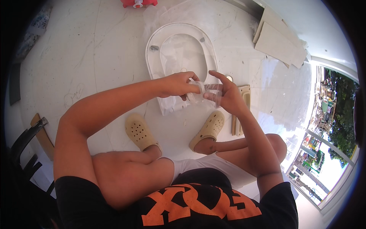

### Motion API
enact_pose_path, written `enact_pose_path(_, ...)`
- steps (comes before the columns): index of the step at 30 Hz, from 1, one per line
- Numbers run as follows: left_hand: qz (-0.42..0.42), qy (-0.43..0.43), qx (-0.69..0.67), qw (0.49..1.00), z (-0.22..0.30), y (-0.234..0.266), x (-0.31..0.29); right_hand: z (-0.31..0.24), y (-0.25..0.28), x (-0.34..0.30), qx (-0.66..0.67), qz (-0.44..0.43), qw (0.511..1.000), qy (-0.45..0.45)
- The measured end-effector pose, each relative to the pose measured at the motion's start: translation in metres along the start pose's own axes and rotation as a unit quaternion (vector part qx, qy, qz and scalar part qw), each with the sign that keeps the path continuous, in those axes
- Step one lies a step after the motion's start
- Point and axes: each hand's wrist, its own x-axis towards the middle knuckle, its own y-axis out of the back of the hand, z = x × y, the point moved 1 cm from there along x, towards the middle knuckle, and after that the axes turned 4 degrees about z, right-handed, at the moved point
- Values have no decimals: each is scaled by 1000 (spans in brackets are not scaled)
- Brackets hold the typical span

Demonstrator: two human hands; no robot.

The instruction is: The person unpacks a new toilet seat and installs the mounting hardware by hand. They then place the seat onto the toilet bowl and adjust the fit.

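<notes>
Between my two hands is a small clear plastic bag [196, 97], held above the near end of a white toilet seat [150, 61]. My left hand [182, 84] is closed on the bag's left side, with its fingers curled. The right hand [229, 97] grips the other side between thumb and fingers, its index finger stretched away. Some of the right fingers show through the film. Whatever the bag contains, if anything, I cannot make out. The seat lies on the floor with grey pads on its ring, and thin clear plastic sheeting [164, 16] spreads around its far end.
My feet in beige clogs [139, 131] flank the seat's near end. Beige panel pieces [246, 100] lie right of my right hand. Flattened cardboard [278, 42] leans at the far right. A red object [139, 3] sits at the far edge, and a black chair [28, 139] stands left.
</notes>
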Motion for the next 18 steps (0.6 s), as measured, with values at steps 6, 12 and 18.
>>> enact_pose_path(6,13,-19,57,998,-2,-2,4,2,0,0,-20,31,999,8)
enact_pose_path(12,16,-30,59,998,-10,1,5,5,5,5,-85,25,996,17)
enact_pose_path(18,22,5,85,996,-2,-1,2,3,0,2,-78,20,996,23)
